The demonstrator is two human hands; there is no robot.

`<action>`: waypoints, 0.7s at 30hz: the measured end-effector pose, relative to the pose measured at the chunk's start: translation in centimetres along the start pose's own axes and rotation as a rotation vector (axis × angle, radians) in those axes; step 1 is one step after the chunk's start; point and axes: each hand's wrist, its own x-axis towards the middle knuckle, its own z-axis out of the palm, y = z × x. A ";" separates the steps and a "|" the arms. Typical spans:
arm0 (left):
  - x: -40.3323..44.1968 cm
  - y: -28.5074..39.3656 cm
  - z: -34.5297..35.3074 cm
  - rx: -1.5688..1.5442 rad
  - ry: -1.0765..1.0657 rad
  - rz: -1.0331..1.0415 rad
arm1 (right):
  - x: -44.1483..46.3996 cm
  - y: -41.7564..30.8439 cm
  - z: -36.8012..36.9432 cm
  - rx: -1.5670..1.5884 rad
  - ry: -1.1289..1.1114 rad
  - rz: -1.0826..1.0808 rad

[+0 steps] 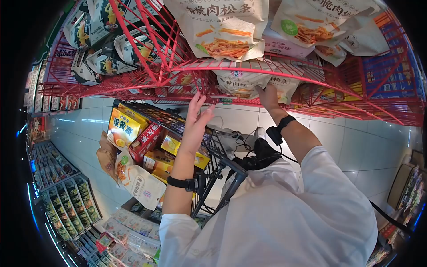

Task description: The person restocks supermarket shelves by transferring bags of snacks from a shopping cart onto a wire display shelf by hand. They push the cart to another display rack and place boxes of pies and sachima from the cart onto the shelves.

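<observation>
My right hand (269,98) reaches into the red wire shelf and grips the edge of a white snack bag (240,83) with a picture of crispy sticks. A second similar bag (284,87) lies right beside it, and part of my fingers is hidden between the bags. My left hand (196,122) is open and raised, fingers apart, near the front of the rack and above the black shopping cart (213,151). Nothing is in it.
The red wire rack (200,67) runs across the front, with larger snack bags (227,31) above and boxed snacks (138,49) at left. The cart holds a yellow box (126,127), a red box (146,141) and a white snack bag (138,180). More shelves (71,204) stand at left.
</observation>
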 end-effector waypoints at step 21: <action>-8.8 1.4 -6.8 0.011 0.316 -0.021 | 1.1 0.2 4.2 -0.018 0.133 0.105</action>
